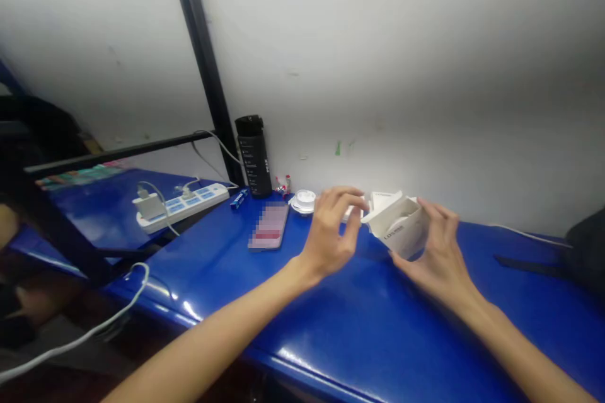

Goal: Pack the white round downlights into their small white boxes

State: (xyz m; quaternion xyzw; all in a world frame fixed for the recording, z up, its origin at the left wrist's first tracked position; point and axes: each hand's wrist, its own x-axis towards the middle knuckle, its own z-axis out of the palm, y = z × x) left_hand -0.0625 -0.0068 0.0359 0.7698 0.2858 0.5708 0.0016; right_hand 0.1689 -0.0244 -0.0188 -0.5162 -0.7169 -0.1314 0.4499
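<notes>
My right hand grips a small white cardboard box with dark print on its side, thumb below and fingers on the far side. The box is tilted toward the left with its flap up, and a white rounded thing shows inside its mouth. Left of the box, my left hand hovers with thumb and fingers curved and apart, nothing visible between them. Behind it a white item is partly hidden by the fingers. Another white piece, flat-looking, stands behind the box.
On the blue tabletop are a phone, a white round coiled item, a small blue packet and a black bottle. A power strip lies left, beyond a black frame post. A dark bag sits right.
</notes>
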